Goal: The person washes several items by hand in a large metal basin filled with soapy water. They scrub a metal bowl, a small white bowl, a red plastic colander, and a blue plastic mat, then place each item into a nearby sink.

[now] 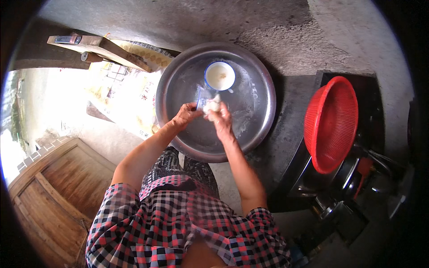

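Both hands meet over a large round metal basin [187, 72]. My left hand [186, 114] pinches a clear plastic bag [201, 95] with a blue edge. In my right hand [222, 120] is a soft white lump [212, 105], held against or partly inside the bag; which of these is hidden by blur and fingers. Just beyond the hands, a white cup or bowl [219, 75] with a blue rim stands in the basin. It looks pale inside, with a small brownish patch. Whitish smears and wet marks cover parts of the basin floor.
A red plastic colander [331, 124] leans on a dark stove-like unit at the right, above metal cookware [335, 174]. Printed sacks [147, 90] lie left of the basin, below a thick wooden board [97, 45]. A wooden door or cabinet panel [67, 177] is at lower left.
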A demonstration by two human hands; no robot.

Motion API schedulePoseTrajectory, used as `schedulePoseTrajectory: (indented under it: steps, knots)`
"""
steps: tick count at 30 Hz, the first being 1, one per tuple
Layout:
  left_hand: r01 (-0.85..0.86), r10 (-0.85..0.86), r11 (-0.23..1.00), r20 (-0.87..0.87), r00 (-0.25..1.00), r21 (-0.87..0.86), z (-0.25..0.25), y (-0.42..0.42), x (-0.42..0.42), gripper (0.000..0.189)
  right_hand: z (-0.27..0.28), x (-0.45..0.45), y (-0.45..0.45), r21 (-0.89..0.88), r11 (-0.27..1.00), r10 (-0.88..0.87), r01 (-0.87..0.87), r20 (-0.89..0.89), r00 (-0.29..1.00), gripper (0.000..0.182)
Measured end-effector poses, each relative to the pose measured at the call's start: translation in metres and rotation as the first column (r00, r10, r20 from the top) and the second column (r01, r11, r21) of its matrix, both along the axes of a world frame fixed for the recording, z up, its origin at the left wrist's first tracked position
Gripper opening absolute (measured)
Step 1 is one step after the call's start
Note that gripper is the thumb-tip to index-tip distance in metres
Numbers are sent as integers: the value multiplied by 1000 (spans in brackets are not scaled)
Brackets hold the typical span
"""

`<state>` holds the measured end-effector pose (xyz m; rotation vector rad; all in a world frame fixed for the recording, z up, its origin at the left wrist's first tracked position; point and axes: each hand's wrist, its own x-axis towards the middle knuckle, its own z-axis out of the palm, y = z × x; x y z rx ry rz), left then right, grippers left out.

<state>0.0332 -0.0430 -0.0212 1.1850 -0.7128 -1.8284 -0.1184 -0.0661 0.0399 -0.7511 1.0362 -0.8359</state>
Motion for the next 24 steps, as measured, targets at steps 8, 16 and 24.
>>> schedulePoseTrajectory:
  steps: [8, 16, 24]
  knots:
    - [386, -207, 847, 441, 873, -366, 26, 3, -9, 36, 16, 25, -4, -587, 603, -283, -540, -791, 543, 25]
    - [233, -203, 971, -339, 919, 50, 76, -2, -16, 19, -52, -30, -14, 460, 879, -324, 126, 383, 865, 27]
    - [492, 80, 682, 724, 686, -541, 35, 12, -45, 14, -127, -3, 33, 554, 790, -552, 261, 459, 696, 41]
